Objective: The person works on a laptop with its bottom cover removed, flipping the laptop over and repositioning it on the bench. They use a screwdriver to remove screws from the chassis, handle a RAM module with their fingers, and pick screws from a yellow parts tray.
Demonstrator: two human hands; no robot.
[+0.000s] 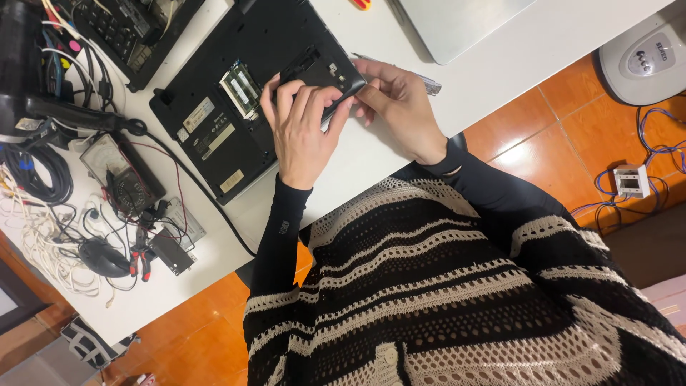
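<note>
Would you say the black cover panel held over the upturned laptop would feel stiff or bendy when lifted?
The black cover panel looks thin and flat, so probably light and slightly flexible. Both the left hand and right hand grip its edges, suggesting it handles easily, though small clips might snap.

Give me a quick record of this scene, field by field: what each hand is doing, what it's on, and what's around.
Surface: white table
Main item: black laptop, underside up, memory bay open
Left hand: pressing on a black cover panel
Right hand: gripping the panel's edge
Left of the laptop: multimeter, red-handled pliers, tangled cables
Far edge: grey laptop
Floor: orange tiles
</note>
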